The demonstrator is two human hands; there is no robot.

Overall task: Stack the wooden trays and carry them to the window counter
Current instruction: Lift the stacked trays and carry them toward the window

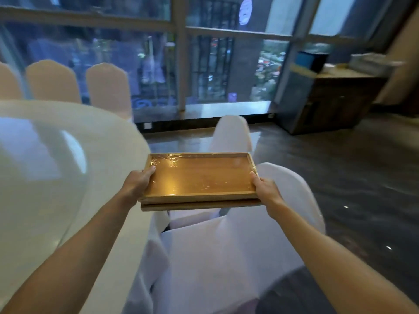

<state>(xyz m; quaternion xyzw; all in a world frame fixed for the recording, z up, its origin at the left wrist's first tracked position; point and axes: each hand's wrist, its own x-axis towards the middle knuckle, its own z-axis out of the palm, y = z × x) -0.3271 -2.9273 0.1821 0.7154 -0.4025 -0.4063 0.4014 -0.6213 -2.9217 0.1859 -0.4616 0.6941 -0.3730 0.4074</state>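
Observation:
A stack of wooden trays [199, 177] hangs in the air in front of me, the top one wrapped in shiny clear film. My left hand [138, 183] grips the stack's left short end, thumb on the rim. My right hand [265, 189] grips the right short end the same way. Two or three tray edges show at the front of the stack. The stack is held level above a white-covered chair. A wooden counter [340, 87] stands by the window at the far right.
A round table with a glass top [45, 166] fills the left. White-covered chairs [233, 137] stand directly below and ahead of the trays. Peach chair backs [106, 87] line the table's far side. Dark floor [340, 177] opens to the right, toward the counter and tall windows.

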